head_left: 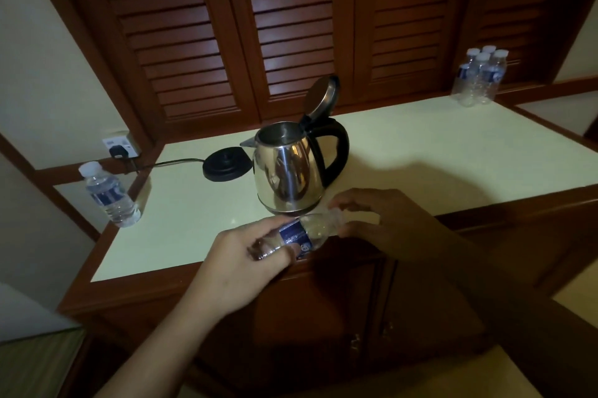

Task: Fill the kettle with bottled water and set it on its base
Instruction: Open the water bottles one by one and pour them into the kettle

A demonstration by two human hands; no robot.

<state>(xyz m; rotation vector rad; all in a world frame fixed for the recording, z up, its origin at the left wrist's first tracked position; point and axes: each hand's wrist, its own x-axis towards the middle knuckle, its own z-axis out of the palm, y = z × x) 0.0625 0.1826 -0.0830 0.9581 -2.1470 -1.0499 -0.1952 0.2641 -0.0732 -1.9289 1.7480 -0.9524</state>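
Low centre, the left hand (246, 265) clamps its fingers round a water bottle (307, 232) lying sideways; the shadowed right hand (388, 219) seems to pinch its far end. The open-lidded kettle (288, 174) stands mid-frame, just right of its base (226, 166). Uncapped at this tilt, water could spill short of the kettle.

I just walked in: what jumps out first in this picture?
The shiny kettle sits in the middle of the counter, lid flipped up, beside its black base rather than on it. Just in front, the left hand grips a bottle held sideways while the right hand holds its cap end. A spare bottle stands at the counter's left edge; a cluster of bottles at the far right corner.
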